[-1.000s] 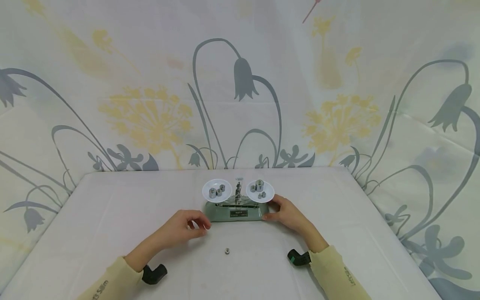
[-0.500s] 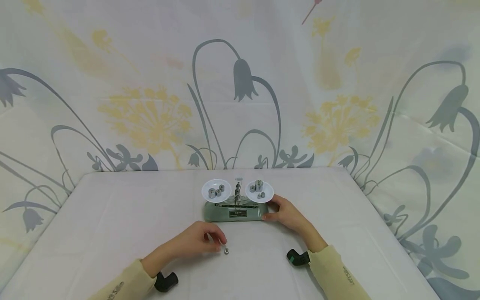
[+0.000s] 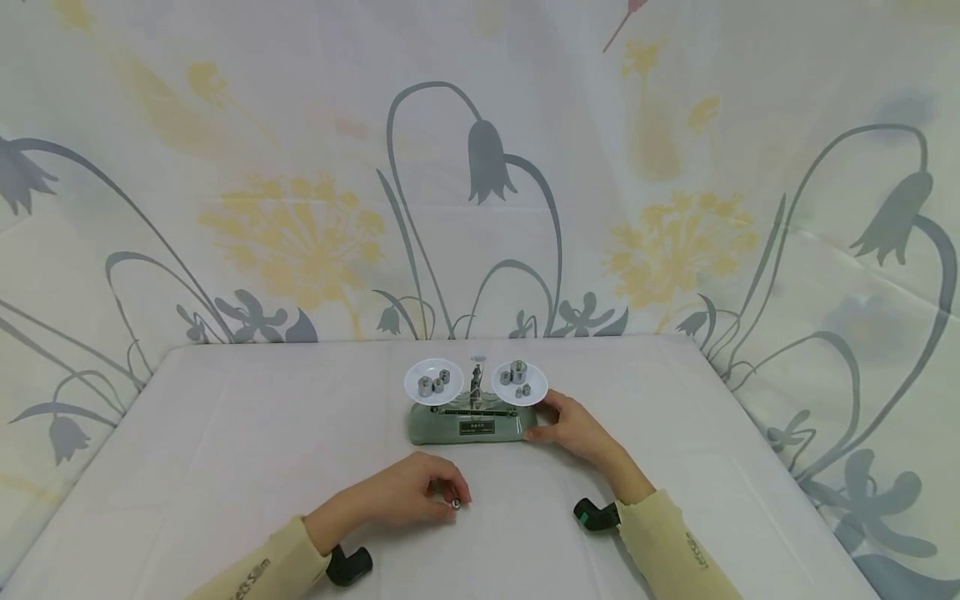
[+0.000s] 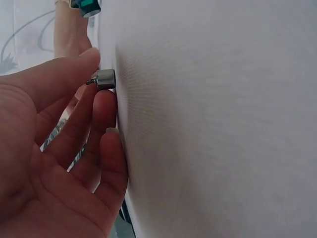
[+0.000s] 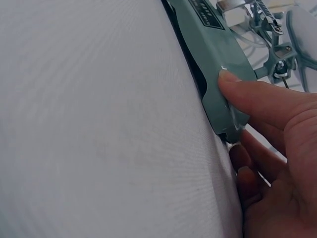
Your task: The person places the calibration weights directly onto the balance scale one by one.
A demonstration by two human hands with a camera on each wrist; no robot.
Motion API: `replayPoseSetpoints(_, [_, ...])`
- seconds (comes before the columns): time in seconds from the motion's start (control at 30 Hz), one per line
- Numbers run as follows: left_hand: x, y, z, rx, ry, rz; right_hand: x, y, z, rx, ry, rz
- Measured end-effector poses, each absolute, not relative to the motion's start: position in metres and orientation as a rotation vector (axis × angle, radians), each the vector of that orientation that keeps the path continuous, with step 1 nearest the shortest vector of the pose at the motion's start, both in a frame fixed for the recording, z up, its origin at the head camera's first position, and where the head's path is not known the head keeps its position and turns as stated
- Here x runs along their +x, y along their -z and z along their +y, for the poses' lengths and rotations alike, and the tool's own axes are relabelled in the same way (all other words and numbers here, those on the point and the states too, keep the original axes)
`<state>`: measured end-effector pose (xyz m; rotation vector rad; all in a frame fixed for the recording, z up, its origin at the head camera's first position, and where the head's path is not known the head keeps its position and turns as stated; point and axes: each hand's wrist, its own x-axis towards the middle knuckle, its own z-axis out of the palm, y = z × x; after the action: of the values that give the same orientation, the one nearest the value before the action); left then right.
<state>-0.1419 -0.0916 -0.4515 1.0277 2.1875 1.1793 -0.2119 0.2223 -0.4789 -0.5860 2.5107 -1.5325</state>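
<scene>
A small metal balance weight [image 4: 105,79] stands on the white table, its knob between the thumb and fingers of my left hand [image 3: 408,492]. In the left wrist view the fingers curl close around it, fingertips right at the cloth. My right hand [image 3: 573,427] grips the right end of a green balance scale [image 3: 435,427], with the thumb [image 5: 247,94] on the front of its base and the other fingers behind. Several metal weights stand in the scale's left white pan [image 3: 414,374] and several more in its right white pan [image 3: 538,383].
White cloth covers the table [image 3: 247,417], which ends at a floral curtain [image 3: 337,208] behind the scale. Black wrist devices [image 3: 596,515] sit under both sleeves. The scale stands toward the back, beyond my left hand.
My left hand has moved from the scale's left front corner rightward and toward me to the small weight, its fingers now around it. My right hand stays at the scale.
</scene>
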Motion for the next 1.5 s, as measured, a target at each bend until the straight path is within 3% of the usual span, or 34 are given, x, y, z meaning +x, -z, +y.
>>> replayPoseSetpoints(0.43, [-0.142,0.45,-0.091,1.057,-1.138,2.233,-0.208,0.476,0.219,-0.569,1.547,2.503])
replayPoseSetpoints(0.7, [-0.143,0.451,-0.092,1.085,-1.157,2.247,-0.192,0.448,0.21,-0.59,1.51,2.52])
replayPoseSetpoints(1.0, [-0.143,0.451,-0.094,1.083,-1.201,2.244,-0.208,0.476,0.22,-0.577,1.528,2.517])
replayPoseSetpoints(1.5, [-0.142,0.447,-0.106,1.013,-1.234,2.293,-0.207,0.475,0.218,-0.565,1.537,2.514])
